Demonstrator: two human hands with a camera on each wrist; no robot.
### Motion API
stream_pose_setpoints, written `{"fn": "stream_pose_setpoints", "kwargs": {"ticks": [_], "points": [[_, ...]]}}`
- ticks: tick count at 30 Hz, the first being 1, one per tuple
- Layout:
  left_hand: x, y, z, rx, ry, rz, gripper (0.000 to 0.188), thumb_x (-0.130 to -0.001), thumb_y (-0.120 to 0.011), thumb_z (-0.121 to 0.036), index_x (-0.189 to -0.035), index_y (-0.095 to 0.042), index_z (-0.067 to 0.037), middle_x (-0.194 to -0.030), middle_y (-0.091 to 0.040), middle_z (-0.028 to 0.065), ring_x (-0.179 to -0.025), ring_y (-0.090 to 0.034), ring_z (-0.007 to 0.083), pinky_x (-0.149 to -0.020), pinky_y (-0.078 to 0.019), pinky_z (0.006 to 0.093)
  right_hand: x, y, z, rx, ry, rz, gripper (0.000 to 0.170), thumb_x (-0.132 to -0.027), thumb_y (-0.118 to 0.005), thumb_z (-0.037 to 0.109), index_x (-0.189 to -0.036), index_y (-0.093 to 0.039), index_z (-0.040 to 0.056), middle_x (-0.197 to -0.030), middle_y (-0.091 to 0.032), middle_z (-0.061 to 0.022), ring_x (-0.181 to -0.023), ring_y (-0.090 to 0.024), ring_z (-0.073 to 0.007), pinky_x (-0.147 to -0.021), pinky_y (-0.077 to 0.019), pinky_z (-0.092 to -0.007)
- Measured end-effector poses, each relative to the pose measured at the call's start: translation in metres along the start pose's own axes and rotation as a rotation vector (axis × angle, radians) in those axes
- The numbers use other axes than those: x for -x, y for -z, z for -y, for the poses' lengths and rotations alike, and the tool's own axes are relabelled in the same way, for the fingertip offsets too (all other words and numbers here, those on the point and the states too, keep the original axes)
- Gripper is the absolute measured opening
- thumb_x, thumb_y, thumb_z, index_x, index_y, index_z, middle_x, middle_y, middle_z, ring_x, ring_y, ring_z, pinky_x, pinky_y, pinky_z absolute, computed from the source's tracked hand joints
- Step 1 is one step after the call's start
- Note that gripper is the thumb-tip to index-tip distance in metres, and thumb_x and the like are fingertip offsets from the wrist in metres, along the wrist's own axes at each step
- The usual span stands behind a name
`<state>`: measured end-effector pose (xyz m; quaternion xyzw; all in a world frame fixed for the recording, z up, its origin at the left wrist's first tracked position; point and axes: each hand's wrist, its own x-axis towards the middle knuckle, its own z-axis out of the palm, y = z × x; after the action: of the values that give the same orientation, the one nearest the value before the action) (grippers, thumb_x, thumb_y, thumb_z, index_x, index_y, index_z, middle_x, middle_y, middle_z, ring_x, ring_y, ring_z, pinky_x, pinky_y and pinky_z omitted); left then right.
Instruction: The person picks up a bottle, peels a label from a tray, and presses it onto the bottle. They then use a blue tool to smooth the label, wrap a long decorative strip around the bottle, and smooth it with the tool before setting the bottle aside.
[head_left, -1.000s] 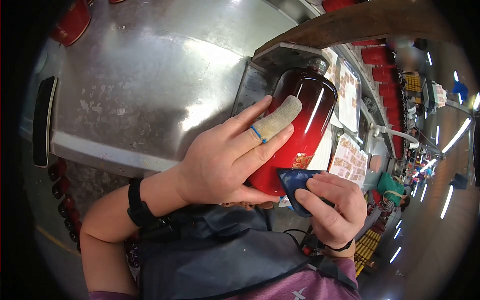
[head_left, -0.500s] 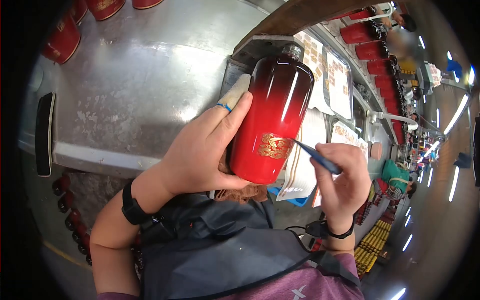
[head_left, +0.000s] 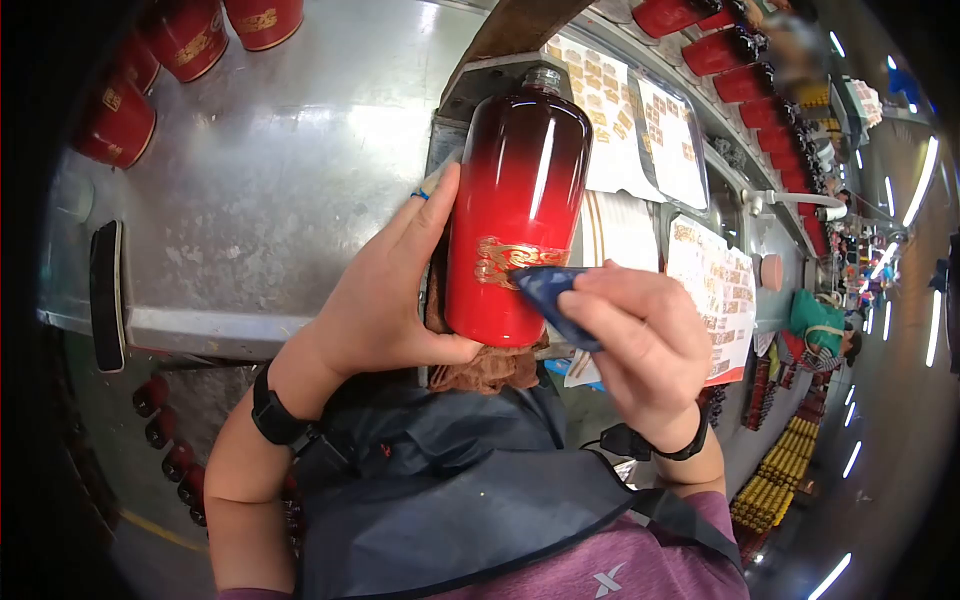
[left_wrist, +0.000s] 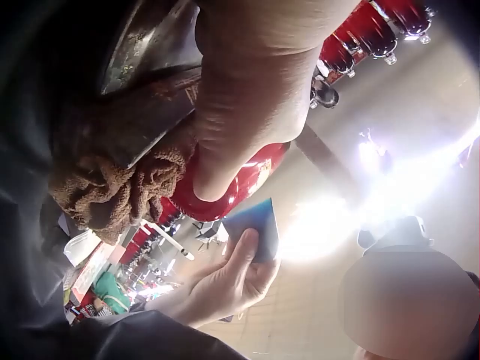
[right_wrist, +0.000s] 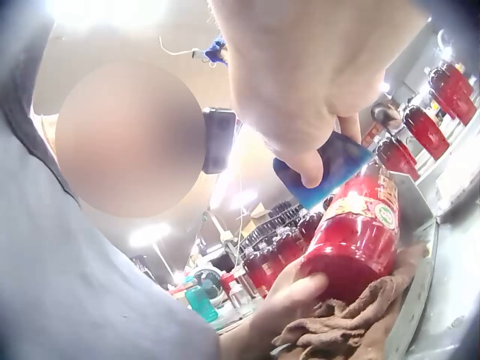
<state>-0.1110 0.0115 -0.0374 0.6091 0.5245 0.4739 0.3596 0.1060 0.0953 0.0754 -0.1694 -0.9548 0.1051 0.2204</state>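
A glass bottle (head_left: pixel 520 195), red fading to black at the neck, lies with its base towards the person and a gold patterned decal (head_left: pixel 497 262) facing up. My left hand (head_left: pixel 380 285) grips it, fingers along its left side and thumb at the base. One left finger wears a beige cover with a blue band, mostly hidden behind the bottle. My right hand (head_left: pixel 655 345) pinches a flat blue scraper (head_left: pixel 562 302), whose tip overlaps the right part of the decal. In the right wrist view the scraper (right_wrist: pixel 326 171) stands close over the bottle (right_wrist: pixel 352 251).
A brown cloth (head_left: pixel 485 370) is bunched by the bottle's base. Decal sheets (head_left: pixel 715 290) lie to the right. Several red containers (head_left: pixel 185 40) stand on the metal table (head_left: pixel 270 200) at upper left, and a dark bar-shaped object (head_left: pixel 107 295) is at its left edge.
The left fingers have moved from the bottle's upper face to its left side, and the decal has come into full view. The scraper lifted edge-on, then came over the decal's right part.
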Motion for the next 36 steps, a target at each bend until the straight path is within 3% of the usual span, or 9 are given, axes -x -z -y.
{"fn": "stream_pose_setpoints", "kwargs": {"ticks": [5, 10, 13, 17, 20, 22, 24, 30, 36], "points": [[-0.001, -0.001, 0.001, 0.01, -0.01, -0.01, 0.124, -0.054, -0.085, -0.017, -0.156, -0.018, 0.001, -0.144, -0.044, 0.022, -0.134, -0.046, 0.0339, -0.108, -0.0393, 0.0395, 0.001, 0.007, 0.008, -0.158, 0.016, 0.116, 0.03, -0.069, -0.072, 0.006, -0.098, -0.075, 0.0038, -0.092, -0.07, -0.0104, -0.084, -0.068, -0.0251, -0.077, -0.0596, -0.0354], [-0.003, 0.0, 0.003, -0.038, -0.069, -0.018, 0.123, -0.053, -0.083, -0.022, -0.155, -0.019, 0.001, -0.146, -0.042, 0.023, -0.135, -0.044, 0.0363, -0.111, -0.0351, 0.0399, 0.0, -0.003, 0.0, -0.102, -0.055, -0.044, 0.03, -0.068, -0.072, 0.003, -0.097, -0.075, 0.003, -0.091, -0.069, -0.01, -0.081, -0.068, -0.0261, -0.074, -0.0583, -0.0336], [-0.005, 0.002, 0.0, -0.083, -0.107, 0.001, 0.122, -0.056, -0.083, -0.025, -0.154, -0.015, 0.006, -0.141, -0.043, 0.0277, -0.13, -0.046, 0.0417, -0.109, -0.0383, 0.0408, 0.007, 0.001, 0.01, -0.204, -0.003, 0.064, 0.03, -0.069, -0.071, 0.001, -0.099, -0.074, 0.0028, -0.093, -0.07, -0.0105, -0.083, -0.068, -0.0263, -0.074, -0.0574, -0.0341], [-0.006, 0.001, 0.007, -0.126, -0.102, 0.085, 0.12, -0.057, -0.081, -0.023, -0.154, -0.015, 0.006, -0.145, -0.039, 0.029, -0.134, -0.041, 0.0425, -0.112, -0.0351, 0.0436, 0.014, 0.018, 0.004, -0.285, -0.118, 0.065, 0.034, -0.066, -0.072, -0.004, -0.1, -0.074, 0.003, -0.094, -0.07, -0.0115, -0.084, -0.068, -0.0263, -0.071, -0.0551, -0.0341], [-0.009, -0.003, 0.007, -0.194, -0.14, 0.113, 0.124, -0.056, -0.086, -0.027, -0.154, -0.015, 0.006, -0.148, -0.034, 0.0294, -0.138, -0.035, 0.0446, -0.114, -0.032, 0.0463, 0.027, 0.018, -0.004, -0.313, -0.289, -0.111, 0.041, -0.062, -0.069, -0.012, -0.1, -0.075, 0.0029, -0.091, -0.069, -0.0118, -0.083, -0.067, -0.0245, -0.072, -0.0536, -0.032], [-0.009, -0.008, -0.002, -0.189, -0.134, -0.1, 0.13, -0.055, -0.091, -0.032, -0.154, -0.015, 0.005, -0.15, -0.032, 0.0289, -0.14, -0.032, 0.0452, -0.116, -0.0299, 0.0474, 0.033, 0.014, -0.006, -0.317, -0.306, -0.131, 0.041, -0.062, -0.069, -0.011, -0.101, -0.075, 0.0033, -0.091, -0.069, -0.0114, -0.084, -0.067, -0.0247, -0.071, -0.0535, -0.0321], [-0.009, -0.009, -0.005, -0.253, -0.177, -0.087, 0.132, -0.054, -0.093, -0.034, -0.154, -0.015, 0.005, -0.15, -0.033, 0.0287, -0.14, -0.033, 0.045, -0.115, -0.0308, 0.0471, 0.038, 0.012, -0.006, -0.322, -0.332, -0.155, 0.042, -0.062, -0.069, -0.011, -0.101, -0.075, 0.0038, -0.092, -0.069, -0.0111, -0.084, -0.067, -0.0249, -0.071, -0.0534, -0.0322], [-0.007, -0.015, 0.004, -0.198, -0.149, -0.103, 0.134, -0.054, -0.095, -0.035, -0.154, -0.014, 0.004, -0.147, -0.038, 0.0268, -0.136, -0.039, 0.0433, -0.111, -0.0359, 0.0451, 0.039, 0.003, -0.004, -0.124, -0.16, -0.162, 0.036, -0.064, -0.074, 0.002, -0.1, -0.076, 0.0064, -0.095, -0.068, -0.0087, -0.084, -0.067, -0.0262, -0.079, -0.0589, -0.0378], [-0.01, -0.014, -0.001, -0.208, -0.163, -0.112, 0.135, -0.054, -0.096, -0.035, -0.155, -0.013, 0.003, -0.145, -0.041, 0.0241, -0.132, -0.044, 0.0405, -0.109, -0.0374, 0.0443, 0.034, -0.004, 0.001, -0.101, -0.103, -0.182, 0.034, -0.064, -0.071, 0.01, -0.098, -0.076, 0.0072, -0.095, -0.068, -0.0089, -0.087, -0.067, -0.0251, -0.081, -0.0605, -0.0385]]}}
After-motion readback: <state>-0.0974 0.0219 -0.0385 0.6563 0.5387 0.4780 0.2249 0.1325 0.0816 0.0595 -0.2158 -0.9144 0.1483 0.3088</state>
